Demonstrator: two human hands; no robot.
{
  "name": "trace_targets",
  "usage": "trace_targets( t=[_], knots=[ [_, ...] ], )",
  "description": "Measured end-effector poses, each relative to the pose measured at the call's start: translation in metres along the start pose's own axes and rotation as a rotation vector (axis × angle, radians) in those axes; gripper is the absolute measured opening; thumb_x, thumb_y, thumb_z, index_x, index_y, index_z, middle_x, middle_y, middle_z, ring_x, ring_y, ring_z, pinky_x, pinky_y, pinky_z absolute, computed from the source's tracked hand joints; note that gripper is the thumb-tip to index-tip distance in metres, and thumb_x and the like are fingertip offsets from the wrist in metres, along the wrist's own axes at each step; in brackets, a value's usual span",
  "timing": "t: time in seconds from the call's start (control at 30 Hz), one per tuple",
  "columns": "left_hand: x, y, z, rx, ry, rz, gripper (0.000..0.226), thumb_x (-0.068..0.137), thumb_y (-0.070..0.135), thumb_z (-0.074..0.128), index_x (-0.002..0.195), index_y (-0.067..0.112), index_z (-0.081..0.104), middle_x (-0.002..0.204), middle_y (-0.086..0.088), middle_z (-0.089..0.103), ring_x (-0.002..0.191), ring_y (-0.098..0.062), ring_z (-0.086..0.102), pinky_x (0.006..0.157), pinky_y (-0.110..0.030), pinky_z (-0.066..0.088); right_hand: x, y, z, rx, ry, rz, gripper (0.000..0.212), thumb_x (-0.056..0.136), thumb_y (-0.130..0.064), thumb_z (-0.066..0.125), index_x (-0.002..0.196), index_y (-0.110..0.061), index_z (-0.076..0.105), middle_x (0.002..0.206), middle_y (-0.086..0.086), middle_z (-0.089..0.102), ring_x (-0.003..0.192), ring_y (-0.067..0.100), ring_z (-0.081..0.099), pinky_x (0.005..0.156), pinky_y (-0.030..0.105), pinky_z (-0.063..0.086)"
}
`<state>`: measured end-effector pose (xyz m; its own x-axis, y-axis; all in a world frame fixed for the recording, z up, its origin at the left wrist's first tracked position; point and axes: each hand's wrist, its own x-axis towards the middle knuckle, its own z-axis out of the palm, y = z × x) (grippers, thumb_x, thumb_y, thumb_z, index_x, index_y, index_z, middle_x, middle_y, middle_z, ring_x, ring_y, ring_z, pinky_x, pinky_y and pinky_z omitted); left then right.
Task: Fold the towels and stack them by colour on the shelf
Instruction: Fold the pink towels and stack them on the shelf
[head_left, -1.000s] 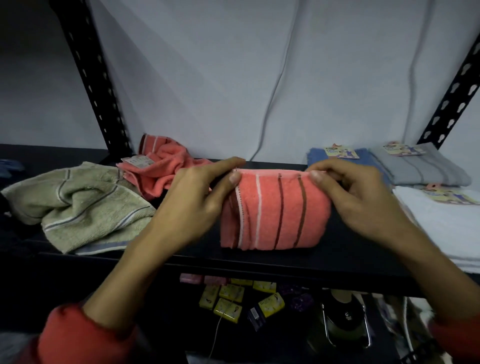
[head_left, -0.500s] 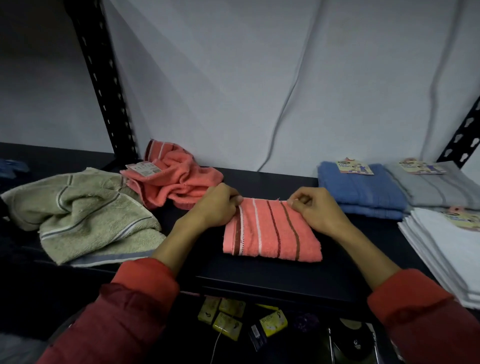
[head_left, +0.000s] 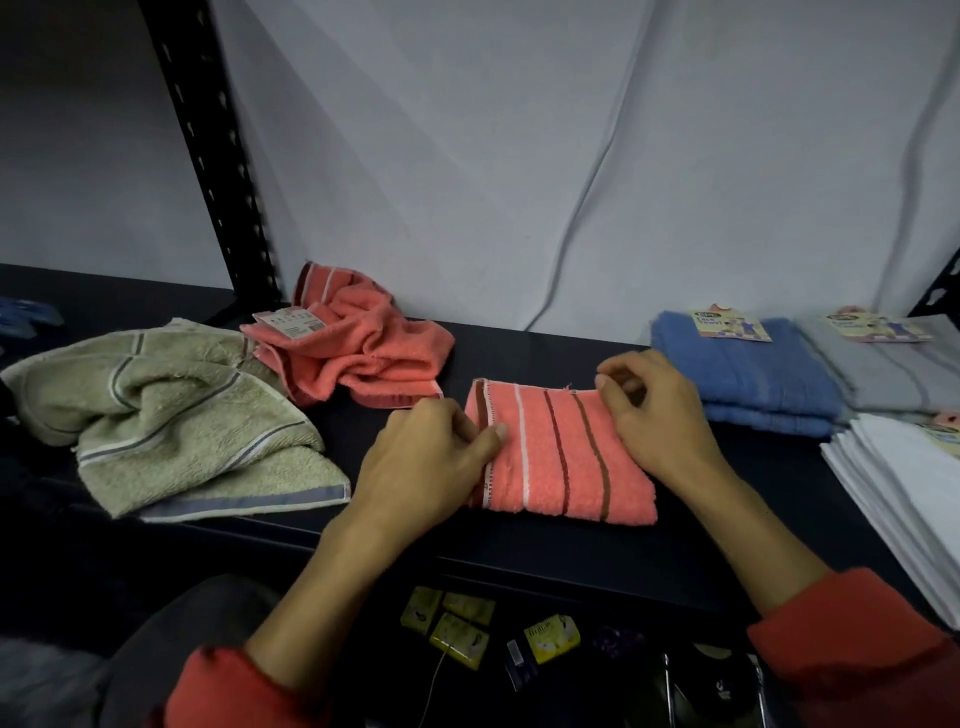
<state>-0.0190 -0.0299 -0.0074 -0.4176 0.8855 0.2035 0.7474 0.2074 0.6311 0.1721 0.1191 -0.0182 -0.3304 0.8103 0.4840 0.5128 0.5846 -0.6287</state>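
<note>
The scene is dim, with a cool, flat light falling from above onto the white backdrop sheet (head_left: 519, 156), the brightest area. The dark shelf (head_left: 545, 353) swallows detail, and the space below it is nearly black. The black upright post (head_left: 208, 156) at far left is smeared by motion blur. Wide-angle distortion bends the edges, and the white towel stack (head_left: 904, 499) at right looks soft and grainy.

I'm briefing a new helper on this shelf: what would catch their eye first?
The folded coral striped towel lies mid-shelf, the left hand and right hand on its sides. A crumpled coral towel and a rumpled green towel lie left; a folded blue stack sits right.
</note>
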Motion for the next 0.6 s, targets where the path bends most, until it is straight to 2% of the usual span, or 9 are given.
trace_targets(
  t=[0.07,0.17,0.27,0.37,0.47,0.53,0.6],
  knots=[
    [0.002,0.001,0.003,-0.001,-0.009,-0.039,0.035,0.088,0.057,0.068,0.073,0.025,0.065,0.069,0.011,0.064,0.072,-0.010,0.064,0.070,-0.035,0.053,-0.015,-0.011,0.000,-0.008,0.004,-0.108,0.011,0.098,-0.018,0.059,0.101,-0.017,0.070,0.102,-0.004,0.064,0.098,0.013,0.058,0.087,0.030,0.046],
    [0.005,0.002,0.006,-0.049,-0.085,-0.074,0.028,0.092,0.047,0.069,0.075,0.024,0.067,0.071,0.010,0.064,0.072,-0.008,0.063,0.069,-0.031,0.051,-0.035,-0.014,0.007,-0.106,-0.174,-0.141,0.026,0.101,-0.030,0.053,0.119,-0.020,0.070,0.119,-0.007,0.066,0.112,0.011,0.057,0.100,0.034,0.045],
    [0.008,-0.002,0.001,-0.118,-0.112,-0.108,0.029,0.095,0.041,0.068,0.078,0.018,0.069,0.069,0.008,0.065,0.059,0.001,0.058,0.052,-0.014,0.040,-0.036,-0.010,0.005,-0.135,-0.237,-0.102,0.034,0.103,-0.033,0.049,0.131,-0.021,0.064,0.134,-0.008,0.062,0.124,0.010,0.054,0.108,0.034,0.042],
    [0.011,-0.006,-0.007,-0.129,-0.133,-0.111,0.031,0.096,0.038,0.068,0.078,0.012,0.069,0.066,0.007,0.063,0.052,0.001,0.053,0.048,-0.011,0.036,-0.034,-0.012,0.004,-0.152,-0.251,-0.075,0.037,0.103,-0.035,0.050,0.135,-0.020,0.061,0.140,-0.006,0.059,0.130,0.012,0.052,0.110,0.035,0.041],
    [0.016,-0.004,-0.011,-0.077,-0.160,-0.118,0.025,0.094,0.031,0.071,0.076,0.015,0.063,0.068,0.008,0.059,0.058,0.000,0.054,0.055,-0.017,0.039,-0.032,-0.017,0.002,-0.180,-0.268,-0.067,0.036,0.102,-0.034,0.052,0.133,-0.020,0.063,0.139,-0.005,0.060,0.129,0.015,0.054,0.108,0.031,0.042],
    [0.017,0.002,-0.013,-0.012,-0.130,-0.115,0.018,0.091,0.028,0.073,0.086,0.022,0.056,0.083,0.005,0.062,0.077,-0.011,0.059,0.070,-0.028,0.048,-0.031,-0.021,0.000,-0.235,-0.287,-0.075,0.034,0.103,-0.031,0.051,0.129,-0.016,0.066,0.136,-0.003,0.063,0.125,0.017,0.057,0.103,0.028,0.041],
    [0.018,0.015,-0.010,0.051,-0.037,-0.043,0.014,0.091,0.023,0.064,0.102,0.023,0.055,0.101,0.000,0.064,0.094,-0.023,0.061,0.086,-0.041,0.052,-0.030,-0.029,-0.001,-0.322,-0.282,-0.112,0.031,0.104,-0.022,0.046,0.123,-0.009,0.067,0.129,0.005,0.065,0.125,0.021,0.057,0.104,0.027,0.038]
  ],
)
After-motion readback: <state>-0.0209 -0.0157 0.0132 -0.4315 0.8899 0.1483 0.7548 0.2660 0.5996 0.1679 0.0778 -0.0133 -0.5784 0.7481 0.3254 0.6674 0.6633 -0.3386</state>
